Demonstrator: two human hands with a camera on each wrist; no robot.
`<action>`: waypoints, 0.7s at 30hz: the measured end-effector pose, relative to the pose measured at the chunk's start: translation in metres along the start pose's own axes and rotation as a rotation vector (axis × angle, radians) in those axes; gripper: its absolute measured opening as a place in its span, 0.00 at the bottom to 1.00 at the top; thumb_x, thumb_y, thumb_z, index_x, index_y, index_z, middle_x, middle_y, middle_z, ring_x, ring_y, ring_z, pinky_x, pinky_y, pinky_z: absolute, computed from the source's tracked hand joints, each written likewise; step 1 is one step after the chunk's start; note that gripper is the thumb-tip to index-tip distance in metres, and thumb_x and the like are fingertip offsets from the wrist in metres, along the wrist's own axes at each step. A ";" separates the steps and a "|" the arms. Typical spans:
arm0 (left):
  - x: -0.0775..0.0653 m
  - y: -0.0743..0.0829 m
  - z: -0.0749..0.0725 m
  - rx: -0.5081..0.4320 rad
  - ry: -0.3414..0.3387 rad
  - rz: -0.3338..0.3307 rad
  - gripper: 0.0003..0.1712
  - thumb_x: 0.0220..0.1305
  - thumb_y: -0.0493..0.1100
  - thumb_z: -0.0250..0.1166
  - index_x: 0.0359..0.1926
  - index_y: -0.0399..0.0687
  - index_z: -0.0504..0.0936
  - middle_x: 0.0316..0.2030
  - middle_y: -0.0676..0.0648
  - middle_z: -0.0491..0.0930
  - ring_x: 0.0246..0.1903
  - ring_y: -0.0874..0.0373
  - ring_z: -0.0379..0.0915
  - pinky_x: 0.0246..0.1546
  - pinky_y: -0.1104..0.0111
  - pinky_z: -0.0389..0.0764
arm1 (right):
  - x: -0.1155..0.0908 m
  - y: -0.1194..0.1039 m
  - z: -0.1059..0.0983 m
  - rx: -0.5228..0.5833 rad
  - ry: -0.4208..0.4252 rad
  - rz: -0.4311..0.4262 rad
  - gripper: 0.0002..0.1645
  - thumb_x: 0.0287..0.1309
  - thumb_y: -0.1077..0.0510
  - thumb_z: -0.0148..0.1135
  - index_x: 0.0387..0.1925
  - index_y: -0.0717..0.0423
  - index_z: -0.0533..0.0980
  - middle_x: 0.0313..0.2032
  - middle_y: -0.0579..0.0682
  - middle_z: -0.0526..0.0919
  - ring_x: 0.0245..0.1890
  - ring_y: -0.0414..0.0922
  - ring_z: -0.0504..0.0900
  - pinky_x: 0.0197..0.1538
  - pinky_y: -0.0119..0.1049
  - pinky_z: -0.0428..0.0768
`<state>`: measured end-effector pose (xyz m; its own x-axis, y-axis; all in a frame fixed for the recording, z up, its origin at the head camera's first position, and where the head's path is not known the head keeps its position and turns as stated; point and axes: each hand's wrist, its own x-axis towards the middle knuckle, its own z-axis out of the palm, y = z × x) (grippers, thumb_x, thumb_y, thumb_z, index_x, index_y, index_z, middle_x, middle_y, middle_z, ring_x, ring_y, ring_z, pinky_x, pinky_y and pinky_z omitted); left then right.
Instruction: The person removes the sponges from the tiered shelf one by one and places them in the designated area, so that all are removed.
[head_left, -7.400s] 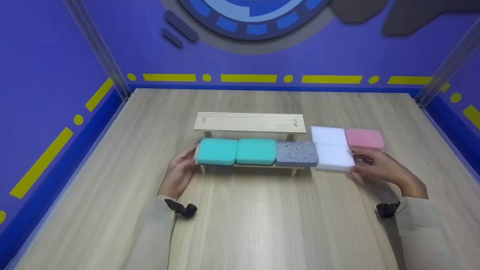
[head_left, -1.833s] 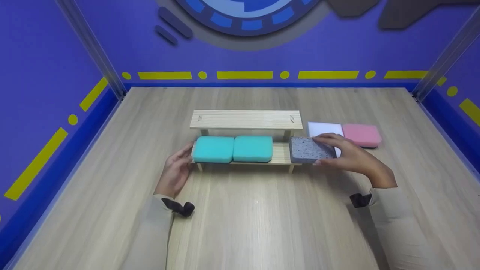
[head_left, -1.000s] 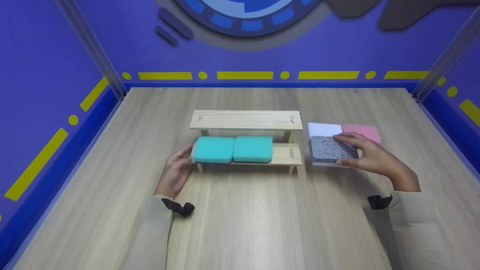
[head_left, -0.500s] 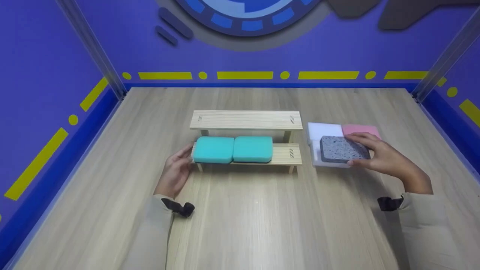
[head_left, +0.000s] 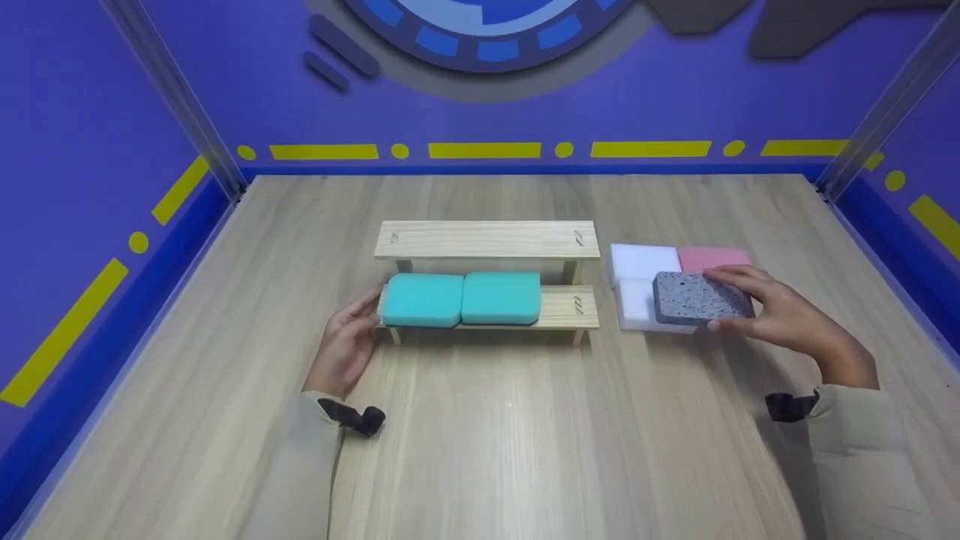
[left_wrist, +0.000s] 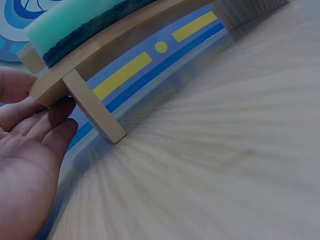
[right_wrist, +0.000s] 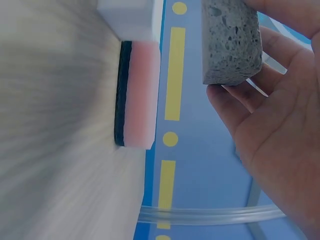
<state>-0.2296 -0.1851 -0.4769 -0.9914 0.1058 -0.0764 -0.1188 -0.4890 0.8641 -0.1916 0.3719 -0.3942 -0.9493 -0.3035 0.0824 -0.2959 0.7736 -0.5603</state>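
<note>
My right hand (head_left: 780, 315) grips the grey speckled sponge (head_left: 697, 298) by its right end, thumb at the near side and fingers at the far side. In the right wrist view this sponge (right_wrist: 231, 42) is held up off the table. It overlaps the near white sponge (head_left: 636, 304) in the head view. My left hand (head_left: 345, 341) holds the left end of a two-step wooden rack (head_left: 566, 306), thumb on top and fingers beneath the lower board. On that board two teal sponges (head_left: 424, 298) lie side by side, with a dark underside showing in the left wrist view.
Behind the near white sponge lie a second white sponge (head_left: 645, 261) and a pink sponge (head_left: 715, 259), right of the rack. The rack's upper board (head_left: 487, 238) is bare. Blue panels (head_left: 487, 124) border the table at the back and sides.
My right hand first touched the near white sponge. It then took the grey sponge from the lower board's right end and carried it right, over the white sponge. My left hand stayed on the rack.
</note>
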 end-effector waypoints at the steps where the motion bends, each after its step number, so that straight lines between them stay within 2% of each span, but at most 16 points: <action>1: 0.000 0.000 0.000 -0.005 0.000 0.002 0.35 0.62 0.22 0.43 0.71 0.27 0.50 0.73 0.34 0.49 0.74 0.48 0.45 0.74 0.60 0.49 | 0.000 0.001 -0.001 0.006 0.002 0.006 0.46 0.48 0.54 0.73 0.67 0.61 0.64 0.67 0.71 0.58 0.64 0.70 0.58 0.57 0.75 0.59; 7: -0.002 0.001 -0.001 0.038 -0.010 0.001 0.34 0.63 0.24 0.44 0.71 0.29 0.50 0.74 0.37 0.49 0.74 0.51 0.43 0.74 0.62 0.48 | -0.004 0.007 -0.005 0.015 0.002 0.033 0.47 0.48 0.54 0.73 0.68 0.59 0.63 0.68 0.72 0.55 0.66 0.72 0.52 0.56 0.77 0.56; 21: -0.003 0.002 -0.001 0.052 -0.007 -0.013 0.35 0.65 0.25 0.45 0.72 0.31 0.49 0.74 0.38 0.48 0.75 0.52 0.43 0.74 0.64 0.49 | -0.011 0.021 -0.012 0.024 0.024 0.038 0.46 0.50 0.56 0.72 0.68 0.62 0.62 0.68 0.73 0.55 0.66 0.75 0.51 0.57 0.79 0.52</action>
<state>-0.2267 -0.1868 -0.4755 -0.9895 0.1176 -0.0842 -0.1281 -0.4421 0.8878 -0.1887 0.3983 -0.3975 -0.9621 -0.2606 0.0800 -0.2573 0.7707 -0.5829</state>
